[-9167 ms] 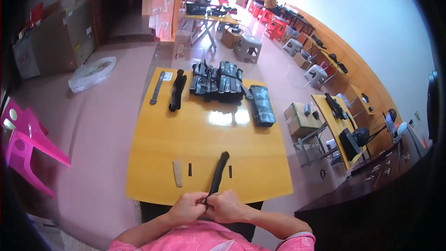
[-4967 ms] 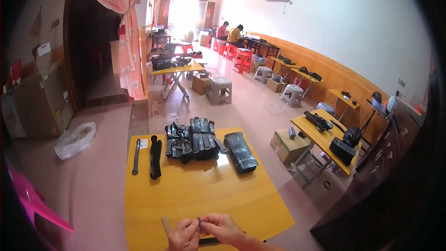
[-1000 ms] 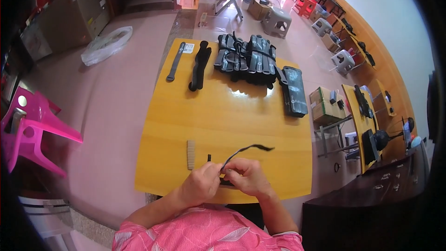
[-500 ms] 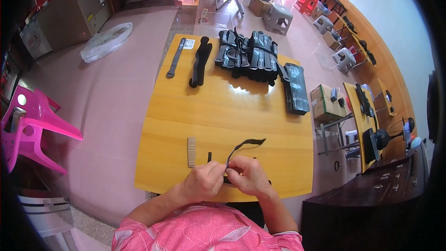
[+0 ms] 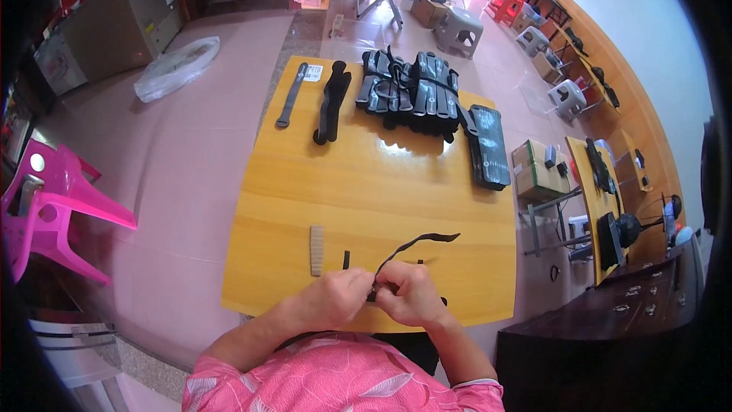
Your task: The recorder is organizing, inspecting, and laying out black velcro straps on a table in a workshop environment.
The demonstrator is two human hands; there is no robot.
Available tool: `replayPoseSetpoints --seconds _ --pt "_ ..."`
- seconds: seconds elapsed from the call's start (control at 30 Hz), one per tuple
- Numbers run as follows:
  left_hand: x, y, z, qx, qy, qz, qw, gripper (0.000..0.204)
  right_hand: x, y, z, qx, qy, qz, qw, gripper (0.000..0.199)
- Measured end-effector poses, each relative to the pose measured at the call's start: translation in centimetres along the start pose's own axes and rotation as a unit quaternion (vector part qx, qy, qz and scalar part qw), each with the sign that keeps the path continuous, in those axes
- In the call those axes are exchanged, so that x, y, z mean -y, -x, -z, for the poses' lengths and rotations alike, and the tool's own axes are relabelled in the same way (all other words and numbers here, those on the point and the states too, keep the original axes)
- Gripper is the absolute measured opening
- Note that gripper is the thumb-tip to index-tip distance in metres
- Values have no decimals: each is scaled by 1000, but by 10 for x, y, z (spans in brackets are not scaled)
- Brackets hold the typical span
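Observation:
Close to the table's near edge, my left hand [image 5: 341, 295] and my right hand [image 5: 409, 294] meet with fingers closed. Between them they pinch a narrow black strap [image 5: 415, 241]. Its free end arches up and off to the right over the wood. Whatever lies under my fingers is mostly hidden; dark bits stick out, such as a short black tab [image 5: 347, 259] above my left hand and a second black tab [image 5: 420, 262] by my right. A ribbed tan cardboard strip [image 5: 316, 250] lies left of my hands.
Across the table's [image 5: 366, 183] far side lie a single grey strap [image 5: 293, 95], a black strap bundle [image 5: 332, 103], a tied pile of straps [image 5: 408, 91] and a dark packet stack [image 5: 488, 146]. A pink stool [image 5: 69, 206] stands left, a carton [image 5: 540, 169] right.
The strap's free end has swung out farther right and straightened somewhat. My right hand's fingers have curled in more; both hands stay together at the same spot.

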State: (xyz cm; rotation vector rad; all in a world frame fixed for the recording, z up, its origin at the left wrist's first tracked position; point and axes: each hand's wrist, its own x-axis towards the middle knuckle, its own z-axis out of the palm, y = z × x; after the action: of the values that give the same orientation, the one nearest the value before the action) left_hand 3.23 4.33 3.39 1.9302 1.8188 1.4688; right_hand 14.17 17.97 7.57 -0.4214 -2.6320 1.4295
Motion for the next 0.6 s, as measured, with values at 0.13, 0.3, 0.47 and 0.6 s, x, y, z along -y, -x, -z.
replayPoseSetpoints --seconds 0.13,0.3,0.47,0.6 --pt "-14 -5 -5 10 -112 5 994 13 2 1 3 -31 -14 8 999 9" --pt "-4 -5 -11 -75 -144 -1 987 18 1 -11 0 -43 -29 -28 998 10" --pt "8 -4 -17 -119 -55 19 991 14 0 -17 4 -25 -9 -20 999 11" --pt "2 -2 -17 -133 -52 7 990 12 7 -15 9 -1 -26 -89 996 11"
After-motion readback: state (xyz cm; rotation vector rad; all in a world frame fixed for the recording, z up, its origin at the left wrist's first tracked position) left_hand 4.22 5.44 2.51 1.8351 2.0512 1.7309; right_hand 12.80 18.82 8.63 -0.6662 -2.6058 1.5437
